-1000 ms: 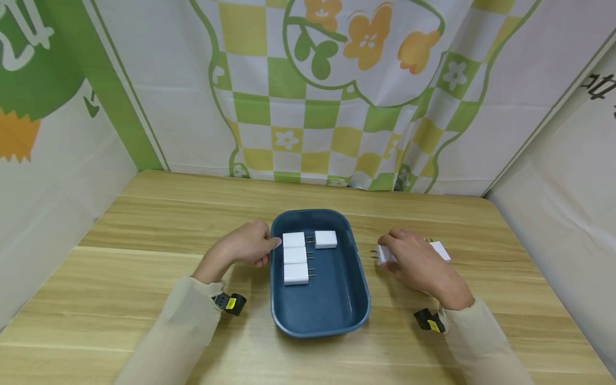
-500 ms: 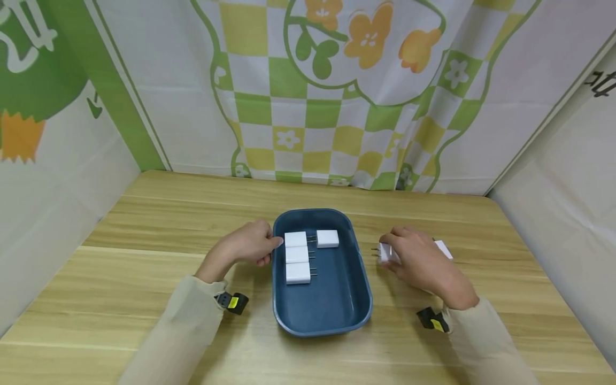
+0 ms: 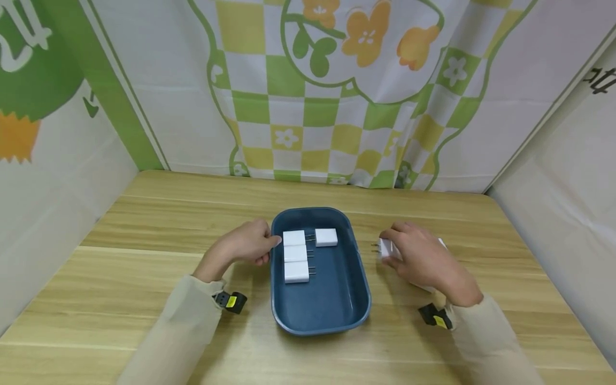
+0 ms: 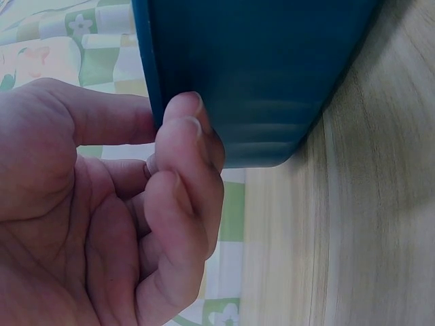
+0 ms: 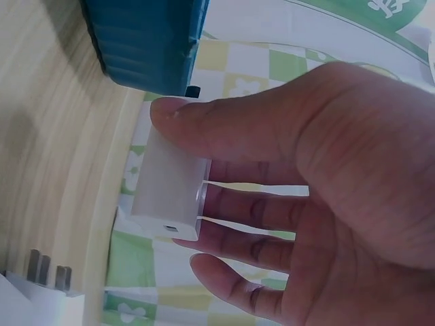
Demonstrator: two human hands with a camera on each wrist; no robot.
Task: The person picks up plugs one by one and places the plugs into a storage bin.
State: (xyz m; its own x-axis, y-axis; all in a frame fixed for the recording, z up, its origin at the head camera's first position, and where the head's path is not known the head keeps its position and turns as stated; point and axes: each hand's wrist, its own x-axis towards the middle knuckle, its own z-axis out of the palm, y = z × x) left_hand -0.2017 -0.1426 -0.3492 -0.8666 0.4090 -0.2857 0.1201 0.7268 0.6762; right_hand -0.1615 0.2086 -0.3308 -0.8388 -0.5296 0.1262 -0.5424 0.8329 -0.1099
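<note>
My left hand [image 3: 251, 243] grips the left rim of a blue plastic tray [image 3: 320, 313], thumb over the edge and fingers curled against the outer wall [image 4: 258, 75]. My right hand [image 3: 425, 262], to the right of the tray, pinches a white charger plug [image 3: 389, 249] whose prongs point toward the tray. In the right wrist view the thumb presses one face of this charger plug [image 5: 166, 180], fingers behind it, a small port showing at its end. Inside the tray, three white charger plugs [image 3: 295, 254] lie in a column at the left, and another charger plug [image 3: 326, 237] faces them.
More white charger plugs [image 5: 41, 305] with metal prongs lie on the wooden table [image 3: 144, 299] below my right hand, mostly hidden by it in the head view. A checked curtain [image 3: 327, 123] hangs behind the table, with printed walls [image 3: 568, 203] at both sides.
My right hand has risen slightly with the charger plug, now covering more of the one behind it and uncovering a white edge beneath. My left hand keeps its hold on the tray.
</note>
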